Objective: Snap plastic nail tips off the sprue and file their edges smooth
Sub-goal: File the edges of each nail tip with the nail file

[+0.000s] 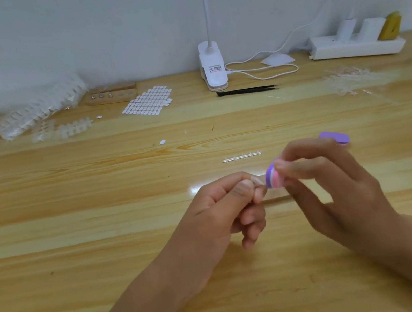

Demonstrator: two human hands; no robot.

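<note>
My left hand [231,206] pinches a small clear nail tip [258,180] between thumb and forefinger above the wooden table [107,254]. My right hand [331,181] grips a purple and pink file block [274,177], and the block's end touches the nail tip. The file's far end [335,137] sticks out behind my fingers. A bare sprue [242,157] with its tips gone lies on the table just beyond my hands.
Stacks of full sprues [39,112] lie at the back left, with a sheet of white adhesive tabs [148,101] beside them. Black tweezers [247,90], a clip lamp [213,70] and a power strip [355,47] stand at the back. Empty sprues [350,80] are piled at the back right.
</note>
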